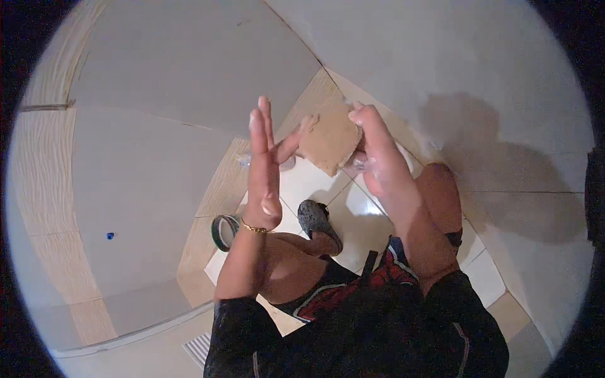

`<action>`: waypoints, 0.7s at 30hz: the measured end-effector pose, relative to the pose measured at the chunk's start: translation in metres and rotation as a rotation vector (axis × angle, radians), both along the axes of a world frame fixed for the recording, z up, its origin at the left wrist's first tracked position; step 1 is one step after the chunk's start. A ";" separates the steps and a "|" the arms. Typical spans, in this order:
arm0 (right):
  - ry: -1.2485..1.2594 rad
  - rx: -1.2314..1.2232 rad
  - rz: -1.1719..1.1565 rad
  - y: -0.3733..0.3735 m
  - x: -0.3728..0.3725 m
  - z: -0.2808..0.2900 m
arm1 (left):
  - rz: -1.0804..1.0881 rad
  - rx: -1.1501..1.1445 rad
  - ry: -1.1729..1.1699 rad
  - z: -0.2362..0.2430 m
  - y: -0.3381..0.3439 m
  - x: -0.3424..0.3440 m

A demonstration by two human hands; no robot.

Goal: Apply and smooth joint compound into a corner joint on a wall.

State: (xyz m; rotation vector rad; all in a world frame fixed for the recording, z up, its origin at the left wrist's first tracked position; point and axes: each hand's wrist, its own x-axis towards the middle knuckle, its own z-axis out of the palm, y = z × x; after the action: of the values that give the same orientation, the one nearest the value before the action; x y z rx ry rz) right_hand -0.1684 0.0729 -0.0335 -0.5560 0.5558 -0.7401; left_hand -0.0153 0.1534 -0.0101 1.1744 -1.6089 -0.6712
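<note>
A flat, tan, roughly square piece (329, 140), with uneven edges like cardboard or a thin slab, is up in front of me above the floor. Gripping its right edge is my right hand (378, 154), its thumb along the top corner and pale smears on the fingers. My left hand (268, 160) is raised on edge beside it, fingers stretched upward and apart. One of its digits points right, to the piece's left edge; whether it touches cannot be told. Partly hidden behind the left hand is a pale round object (287, 165).
Grey walls (145, 170) with beige textured bands (47, 170) meet in a corner ahead. A dark green ring-shaped roll (225, 232) lies by the left wall. A small blue knob (110, 236) shows on that wall. My shoe (313, 217) stands on white floor tiles (346, 214).
</note>
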 end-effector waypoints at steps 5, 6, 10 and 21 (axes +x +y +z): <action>0.028 -0.104 -0.084 -0.005 -0.011 0.017 | -0.096 -0.014 0.383 0.008 -0.004 0.003; 0.090 -0.099 -0.092 -0.005 -0.011 0.019 | -0.144 0.035 0.703 0.011 -0.004 0.000; 0.131 -0.182 0.010 -0.006 -0.011 0.013 | -0.172 0.095 0.951 0.016 -0.004 -0.001; 0.090 -0.278 0.215 -0.006 -0.005 0.005 | 0.055 -0.024 0.110 0.018 0.000 0.000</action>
State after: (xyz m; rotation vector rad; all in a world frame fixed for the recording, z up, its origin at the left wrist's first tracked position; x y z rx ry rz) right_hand -0.1739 0.0665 -0.0282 -0.8958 0.4699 -0.5929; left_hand -0.0152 0.1529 0.0078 1.1413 -1.4834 -0.6679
